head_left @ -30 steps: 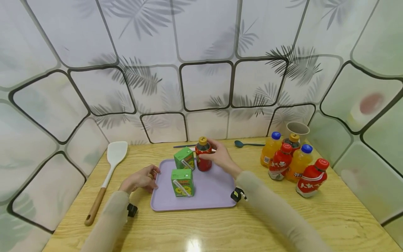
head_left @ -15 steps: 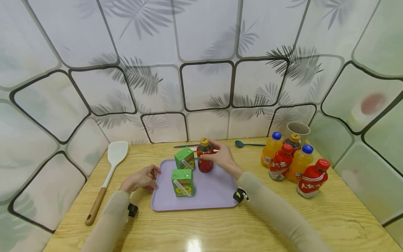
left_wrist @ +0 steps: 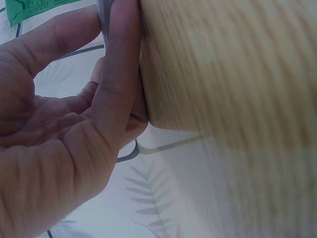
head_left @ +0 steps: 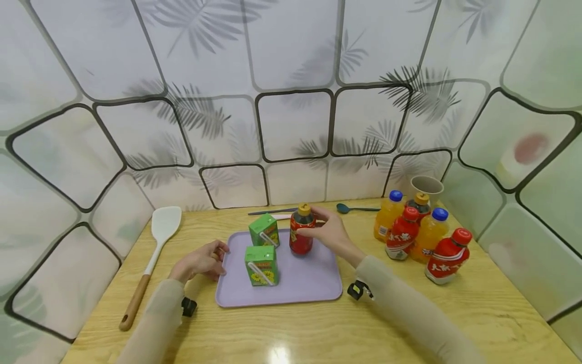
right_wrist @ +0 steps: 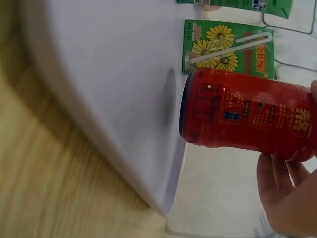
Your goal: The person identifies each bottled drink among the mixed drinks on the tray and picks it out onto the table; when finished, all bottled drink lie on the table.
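Note:
In the head view, my right hand (head_left: 334, 232) grips a red bottle (head_left: 301, 243) with a yellow cap, upright over the lilac tray (head_left: 309, 283). The right wrist view shows a small gap and a shadow between the bottle's base (right_wrist: 187, 106) and the tray. My left hand (head_left: 200, 260) is at the tray's left edge; the left wrist view has its thumb and a finger pinching the rim (left_wrist: 105, 20). Two green drink cartons with straws stand on the tray's left half, a front carton (head_left: 261, 266) and a rear carton (head_left: 264, 231).
On the right stand orange-juice bottles (head_left: 388, 217), red bottles (head_left: 448, 258) and a cup (head_left: 427, 186). A white spatula (head_left: 156, 247) with a wooden handle lies on the left. Behind the tray are a dark spoon (head_left: 356, 209) and a thin dark utensil (head_left: 270, 211).
My right hand has carried the red bottle rightward and a little toward me, away from the rear carton. My left hand stays at the tray's edge. The head view has shifted slightly.

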`<state>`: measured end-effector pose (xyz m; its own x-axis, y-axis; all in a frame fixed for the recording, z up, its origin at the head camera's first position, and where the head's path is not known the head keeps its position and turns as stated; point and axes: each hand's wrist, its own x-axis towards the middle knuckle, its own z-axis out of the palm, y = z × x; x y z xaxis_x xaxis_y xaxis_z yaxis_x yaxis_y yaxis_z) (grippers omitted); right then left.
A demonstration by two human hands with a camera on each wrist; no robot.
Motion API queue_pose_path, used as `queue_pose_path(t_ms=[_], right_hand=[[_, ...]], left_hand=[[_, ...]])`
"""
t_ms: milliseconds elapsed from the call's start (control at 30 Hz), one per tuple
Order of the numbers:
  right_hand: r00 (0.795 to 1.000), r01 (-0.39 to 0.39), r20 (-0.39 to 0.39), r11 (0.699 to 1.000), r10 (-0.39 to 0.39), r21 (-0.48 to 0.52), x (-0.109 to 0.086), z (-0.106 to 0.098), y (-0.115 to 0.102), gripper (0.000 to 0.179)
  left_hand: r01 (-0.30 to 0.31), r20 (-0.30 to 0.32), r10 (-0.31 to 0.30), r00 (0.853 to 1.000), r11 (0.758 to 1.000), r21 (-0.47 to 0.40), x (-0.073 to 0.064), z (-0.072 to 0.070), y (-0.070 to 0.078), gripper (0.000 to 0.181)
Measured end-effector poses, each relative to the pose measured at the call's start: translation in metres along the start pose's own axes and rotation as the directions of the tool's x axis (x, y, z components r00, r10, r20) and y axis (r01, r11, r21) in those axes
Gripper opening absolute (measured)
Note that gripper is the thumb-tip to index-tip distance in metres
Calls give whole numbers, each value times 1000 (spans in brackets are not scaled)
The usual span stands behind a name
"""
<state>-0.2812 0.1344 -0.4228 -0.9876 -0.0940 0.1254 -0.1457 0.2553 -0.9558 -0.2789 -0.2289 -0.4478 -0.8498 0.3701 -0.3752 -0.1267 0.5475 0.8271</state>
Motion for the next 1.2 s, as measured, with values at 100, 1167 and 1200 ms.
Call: queue_pose_path(t_ms=[100,1167,1200], right_hand=[[1000,16,3,1000,-16,5,-10,-11,1,83],[989,74,-118,984,-94,-163,-63,-89,1,67],[988,75,-122,982,-97,-171,-64,-90,1,67]], left_hand=[[5,-2,-5,1000,1000,2,0,1,0,59],[-6,-21,6,1000,1000,5,1,2,-2,59],[-7,-20,7,1000,1000,8,0,2,-2,59]])
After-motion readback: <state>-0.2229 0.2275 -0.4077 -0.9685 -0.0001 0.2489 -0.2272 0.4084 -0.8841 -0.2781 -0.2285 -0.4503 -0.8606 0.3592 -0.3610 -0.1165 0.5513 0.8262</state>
